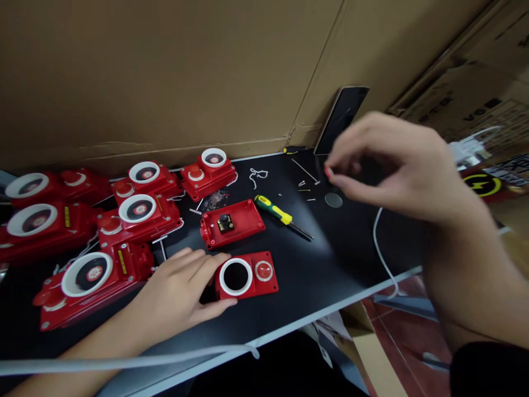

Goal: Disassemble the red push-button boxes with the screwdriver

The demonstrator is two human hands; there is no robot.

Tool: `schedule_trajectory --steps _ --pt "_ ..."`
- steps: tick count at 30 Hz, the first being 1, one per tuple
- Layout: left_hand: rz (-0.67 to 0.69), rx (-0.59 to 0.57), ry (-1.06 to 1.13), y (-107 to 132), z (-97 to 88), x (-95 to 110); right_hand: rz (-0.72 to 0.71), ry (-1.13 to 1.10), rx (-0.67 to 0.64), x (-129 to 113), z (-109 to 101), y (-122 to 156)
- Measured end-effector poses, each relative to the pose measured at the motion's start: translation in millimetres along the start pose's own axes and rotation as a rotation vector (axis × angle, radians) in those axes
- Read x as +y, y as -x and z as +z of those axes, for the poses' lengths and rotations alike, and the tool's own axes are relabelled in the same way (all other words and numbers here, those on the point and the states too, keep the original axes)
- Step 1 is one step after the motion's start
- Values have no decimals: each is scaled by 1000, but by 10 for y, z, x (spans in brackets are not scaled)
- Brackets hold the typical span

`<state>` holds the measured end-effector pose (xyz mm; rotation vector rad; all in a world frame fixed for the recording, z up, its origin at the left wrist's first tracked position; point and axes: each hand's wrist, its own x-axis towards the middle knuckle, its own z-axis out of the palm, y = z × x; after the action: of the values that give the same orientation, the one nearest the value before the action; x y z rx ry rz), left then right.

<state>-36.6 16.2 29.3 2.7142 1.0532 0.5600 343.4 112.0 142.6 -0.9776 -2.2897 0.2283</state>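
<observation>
R hand (397, 160), raised over far right of tabletop: thumb + forefinger pinched tight on a small red piece (329, 171); hand blurred, piece's shape unclear. L hand (177, 289) clamped round left end of a red rectangular plastic cover w/ white ring and round red button (253, 285), near middle of black tabletop (297, 286).

Just beyond cover: open red plastic base w/ black component (243, 225). Right of base: green-and-yellow-handled screwdriver (276, 212). Farther right: clear round disc (333, 200), nr loose small metal screws (301, 183). Left: closed red units w/ white rings (130, 259).

Risks, my view: fingertip-only pinch, so piece could slip and get lost; a careless sleeve/wrist sweep might scatter screws or scratch disc.
</observation>
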Motion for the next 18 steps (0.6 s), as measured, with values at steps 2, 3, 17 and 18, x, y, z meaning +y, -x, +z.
schedule_trajectory --steps 2,3,17,18 --pt "15 12 -8 -1 14 9 41 56 -186 116 -145 294" --pt "21 14 -11 -3 19 14 90 84 -253 185 -159 452" --pt "-45 28 -46 -34 62 68 324 299 -444 643 105 981" --pt "-59 33 -54 -36 62 69 288 305 -447 558 108 904"
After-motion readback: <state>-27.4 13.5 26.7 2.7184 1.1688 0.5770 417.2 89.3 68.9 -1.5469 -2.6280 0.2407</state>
